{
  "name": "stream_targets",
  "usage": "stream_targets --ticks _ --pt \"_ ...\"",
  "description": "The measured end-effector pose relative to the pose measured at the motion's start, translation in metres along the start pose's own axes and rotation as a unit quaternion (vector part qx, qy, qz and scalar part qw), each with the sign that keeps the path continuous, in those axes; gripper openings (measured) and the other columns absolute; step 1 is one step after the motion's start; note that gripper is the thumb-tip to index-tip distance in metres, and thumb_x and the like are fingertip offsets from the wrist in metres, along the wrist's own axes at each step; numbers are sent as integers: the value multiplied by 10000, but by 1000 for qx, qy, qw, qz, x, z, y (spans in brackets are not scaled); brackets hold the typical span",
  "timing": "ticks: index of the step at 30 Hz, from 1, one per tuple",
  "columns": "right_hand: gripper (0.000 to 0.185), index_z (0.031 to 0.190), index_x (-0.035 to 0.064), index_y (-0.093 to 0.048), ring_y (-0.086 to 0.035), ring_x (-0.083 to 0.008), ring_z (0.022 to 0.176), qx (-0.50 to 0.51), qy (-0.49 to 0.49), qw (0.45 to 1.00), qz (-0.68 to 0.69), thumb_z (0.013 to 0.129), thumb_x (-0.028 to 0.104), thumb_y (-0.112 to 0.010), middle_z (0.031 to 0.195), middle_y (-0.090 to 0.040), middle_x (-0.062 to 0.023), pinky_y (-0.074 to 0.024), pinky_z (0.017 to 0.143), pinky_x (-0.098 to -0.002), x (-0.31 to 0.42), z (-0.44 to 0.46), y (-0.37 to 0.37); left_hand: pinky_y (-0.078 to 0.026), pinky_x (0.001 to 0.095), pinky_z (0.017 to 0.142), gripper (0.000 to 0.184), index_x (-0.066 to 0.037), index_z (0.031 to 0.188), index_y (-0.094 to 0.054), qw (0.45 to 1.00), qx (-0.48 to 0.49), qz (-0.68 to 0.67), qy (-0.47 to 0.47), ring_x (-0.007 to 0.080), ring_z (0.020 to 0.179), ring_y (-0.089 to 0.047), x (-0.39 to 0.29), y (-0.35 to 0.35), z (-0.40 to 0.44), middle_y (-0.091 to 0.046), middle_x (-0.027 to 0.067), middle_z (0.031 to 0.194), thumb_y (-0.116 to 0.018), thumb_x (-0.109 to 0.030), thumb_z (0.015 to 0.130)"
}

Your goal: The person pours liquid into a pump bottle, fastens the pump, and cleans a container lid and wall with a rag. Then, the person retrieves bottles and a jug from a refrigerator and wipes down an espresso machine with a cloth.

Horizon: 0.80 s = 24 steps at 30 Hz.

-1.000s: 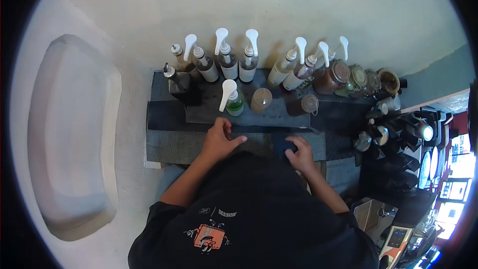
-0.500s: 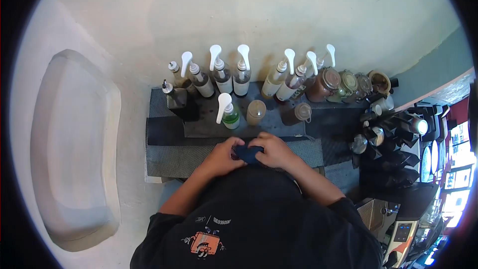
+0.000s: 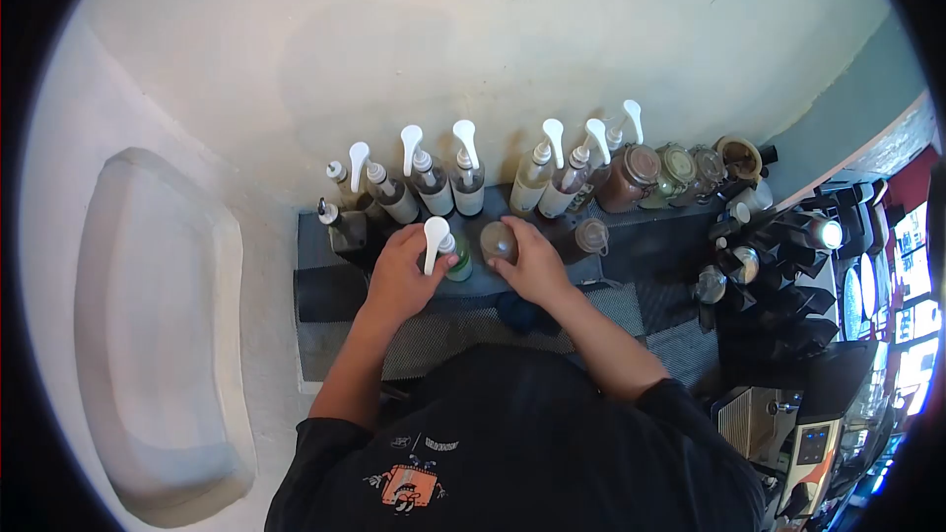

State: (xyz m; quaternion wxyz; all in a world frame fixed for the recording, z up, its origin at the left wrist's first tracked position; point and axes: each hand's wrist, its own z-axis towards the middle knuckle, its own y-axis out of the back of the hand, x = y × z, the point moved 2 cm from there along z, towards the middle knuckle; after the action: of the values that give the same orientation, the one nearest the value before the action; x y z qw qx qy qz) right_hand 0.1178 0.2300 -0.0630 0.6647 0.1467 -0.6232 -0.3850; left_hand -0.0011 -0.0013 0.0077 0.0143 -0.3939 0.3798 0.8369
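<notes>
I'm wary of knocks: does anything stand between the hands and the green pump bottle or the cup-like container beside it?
Nothing visible does. The left hand is right at the green pump bottle, the right hand at the container. The dark blue cloth lies nearer the person.

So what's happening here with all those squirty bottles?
A person in a black T-shirt has both hands out at the counter. The left hand is at the green pump bottle, and the right hand is at the small round container beside it; how tightly they hold can't be told. A dark blue bundle, maybe a cloth, lies nearer the person. More pump bottles stand in a row by the wall.
</notes>
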Motion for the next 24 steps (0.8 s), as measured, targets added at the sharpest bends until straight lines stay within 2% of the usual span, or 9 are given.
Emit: stream_targets --ticks 1,5,9,12,15,17,18,20,24 --pt "807 1572 -5 -527 -679 -437 1340 -29 -8 1000 3 892 183 -918 1511 -628 -259 -564 1121 -464 1 -7 3 -602 453 904 384 -2 1245 -727 999 38 -9 22 423 1051 -750 1 0 4 -738 183 1184 -884 -175 940" --pt "787 1578 -14 -527 -661 -452 1365 -110 -30 993 33 912 170 -905 1514 -628 -275 -551 1144 -469 -5 -25 17 -603 462 896 356 -7 1244 -734 999 44 -10 27 429 1037 -753 -3 -4 9 -742 190 1175 -865 -170 956" --pt "824 1631 6 -463 -651 -489 1342 -124 -40 991 -7 938 190 -868 1495 -623 -273 -565 1116 -501 -28 -32 16 -605 468 879 339 -6 1231 -733 1000 23 3 8 430 1021 -753 -8 -17 16 -739 185 1193 -852 -184 969" --pt "875 1668 3 -435 -645 -479 1379 -131 -34 990 -33 932 146 -886 1572 -561 -295 -582 1104 -459 -28 -40 17 -607 472 880 337 -13 1245 -731 1000 19 22 -7 431 1024 -753 -9 -28 21 -738 183 1207 -835 -192 979" --pt "905 1700 12 -394 -696 -421 1278 -154 -4 987 -37 945 141 -875 1641 -484 -292 -614 1018 -435 -5 -59 27 -608 478 890 347 -18 1269 -729 999 11 44 -16 434 1040 -751 -12 -38 25 -738 186 1221 -820 -198 986" --pt "880 1689 12 -409 -717 -328 1142 -110 -20 994 22 952 145 -871 1657 -458 -277 -622 929 -414 3 -82 29 -608 482 895 351 -19 1278 -728 998 1 54 -23 436 1050 -748 -11 -45 35 -736 190 1226 -814 -199 988" --pt "880 1689 12 -409 -717 -328 1142 -113 -18 993 22 952 145 -871 1657 -458 -277 -622 929 -414 0 -92 26 -609 485 894 357 -10 1281 -724 997 -10 63 -38 439 1056 -745 -9 -50 37 -734 194 1230 -810 -199 990" --pt "822 1660 15 -456 -693 -252 1017 -113 16 993 12 956 135 -861 1618 -494 -257 -612 850 -388 -13 -116 19 -610 489 893 362 -1 1283 -720 996 -19 71 -50 443 1061 -742 -11 -55 40 -732 197 1235 -806 -198 992" --pt "758 1624 21 -508 -708 -322 1167 -40 -68 995 56 966 167 -855 1600 -502 -258 -620 928 -409 -68 -155 -3 -618 494 889 379 13 1283 -708 996 -35 79 -38 435 1065 -740 -21 -64 51 -730 200 1254 -801 -211 992"
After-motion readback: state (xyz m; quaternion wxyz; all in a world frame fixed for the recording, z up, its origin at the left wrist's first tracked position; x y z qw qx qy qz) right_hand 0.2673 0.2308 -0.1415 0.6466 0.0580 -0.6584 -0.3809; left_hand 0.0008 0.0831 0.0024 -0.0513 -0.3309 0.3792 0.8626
